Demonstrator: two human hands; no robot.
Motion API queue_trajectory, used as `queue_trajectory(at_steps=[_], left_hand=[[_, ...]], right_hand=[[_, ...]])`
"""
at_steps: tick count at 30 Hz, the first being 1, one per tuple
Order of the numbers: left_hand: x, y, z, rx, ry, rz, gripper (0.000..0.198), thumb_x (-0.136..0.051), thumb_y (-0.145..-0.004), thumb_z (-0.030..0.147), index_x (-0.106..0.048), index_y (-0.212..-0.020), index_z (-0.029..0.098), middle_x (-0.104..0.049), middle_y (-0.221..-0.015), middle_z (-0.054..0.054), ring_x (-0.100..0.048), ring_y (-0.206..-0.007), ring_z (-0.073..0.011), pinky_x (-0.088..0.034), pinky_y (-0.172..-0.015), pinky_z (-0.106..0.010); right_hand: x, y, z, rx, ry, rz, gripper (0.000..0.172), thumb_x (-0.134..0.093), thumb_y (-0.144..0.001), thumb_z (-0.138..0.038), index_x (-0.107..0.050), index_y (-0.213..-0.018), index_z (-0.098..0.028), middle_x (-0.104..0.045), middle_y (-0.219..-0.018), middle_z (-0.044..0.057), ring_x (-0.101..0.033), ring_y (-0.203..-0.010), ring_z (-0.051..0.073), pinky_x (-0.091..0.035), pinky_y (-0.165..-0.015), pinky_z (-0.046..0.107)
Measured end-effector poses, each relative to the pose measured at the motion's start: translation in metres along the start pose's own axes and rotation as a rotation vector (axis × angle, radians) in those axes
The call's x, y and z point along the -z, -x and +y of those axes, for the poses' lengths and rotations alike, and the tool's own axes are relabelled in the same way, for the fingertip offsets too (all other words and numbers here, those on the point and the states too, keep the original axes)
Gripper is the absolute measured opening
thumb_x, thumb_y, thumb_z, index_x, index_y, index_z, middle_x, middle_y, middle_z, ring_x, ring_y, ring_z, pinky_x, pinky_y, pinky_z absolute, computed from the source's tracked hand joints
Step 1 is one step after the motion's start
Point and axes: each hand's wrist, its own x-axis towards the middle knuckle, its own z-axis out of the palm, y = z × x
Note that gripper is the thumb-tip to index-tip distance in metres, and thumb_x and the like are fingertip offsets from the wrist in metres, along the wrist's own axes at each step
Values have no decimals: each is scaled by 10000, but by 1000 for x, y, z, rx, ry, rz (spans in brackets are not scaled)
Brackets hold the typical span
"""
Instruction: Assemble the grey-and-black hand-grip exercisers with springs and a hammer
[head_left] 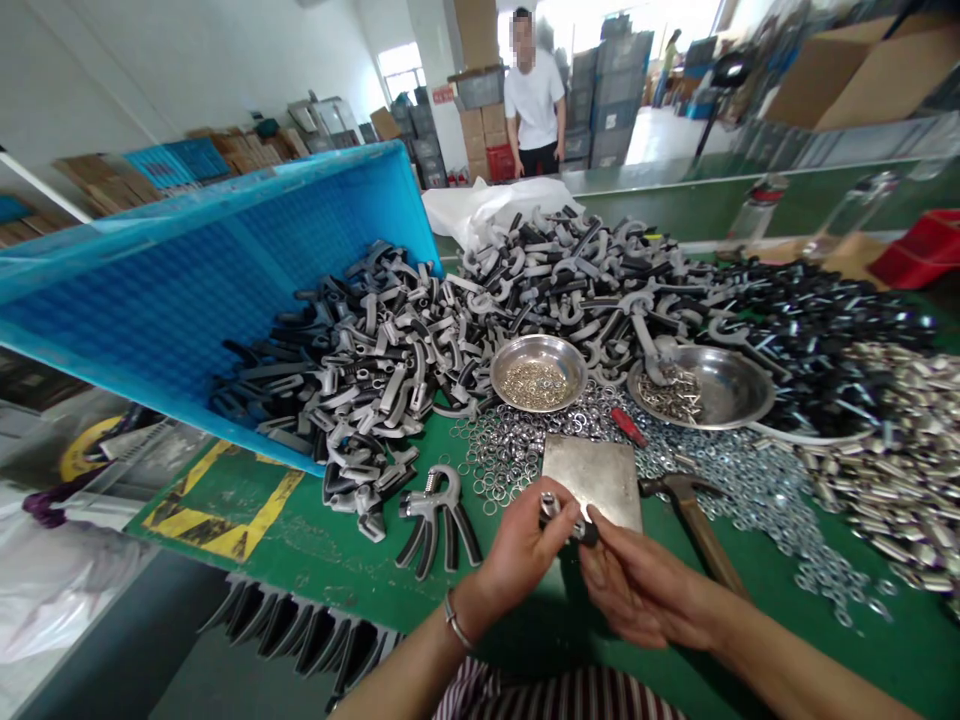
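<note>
My left hand (521,545) is closed around a small silver metal piece (550,503). My right hand (637,580) pinches the dark knob (586,532) at its other end. Fingers hide most of this knobbed metal part. Just beyond my hands lies a flat metal plate (592,470). A claw hammer (694,515) with a wooden handle rests to the right of it. Left of my hands, grey-and-black spring hand grips (442,515) lie on the green table (337,560).
A tilted blue crate (300,225) spills grey-and-black handles (405,350). Two steel dishes (538,345) (750,385) hold small metal parts. Washers (757,500), metal cylinders (900,440) and black-headed bolts (810,320) are piled right. A person (536,100) stands behind the table.
</note>
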Motion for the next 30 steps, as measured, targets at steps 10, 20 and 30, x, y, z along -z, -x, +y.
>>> queue_trajectory(at_steps=[10, 20, 30], left_hand=[[-21, -4, 5, -122, -35, 78, 173, -542, -955, 352, -617, -930, 198, -526, -1224, -95, -546, -1086, -197, -443, -990, -346], [-34, -6, -16, -108, -74, 100, 259, -508, -964, 403, -663, -916, 201, -585, -1226, -109, -623, -1028, -212, -528, -884, -340], [-39, 3, -1, -356, -207, 295, 126, -527, -963, 275, -620, -909, 208, -634, -1011, -73, -638, -936, -178, -538, -815, -284]], right_hand=[[17, 2, 0, 7, -63, 69, 661, -99, -993, -631, -557, -792, -199, -520, -533, -13, -417, -424, 131, -370, -479, 260], [27, 13, -6, 67, -5, 71, 698, -76, -958, -701, -527, -775, -200, -516, -586, -4, -426, -473, 125, -376, -496, 250], [5, 16, -2, 92, -134, 111, 695, -85, -973, -683, -547, -839, -182, -537, -598, 8, -457, -474, 124, -371, -480, 237]])
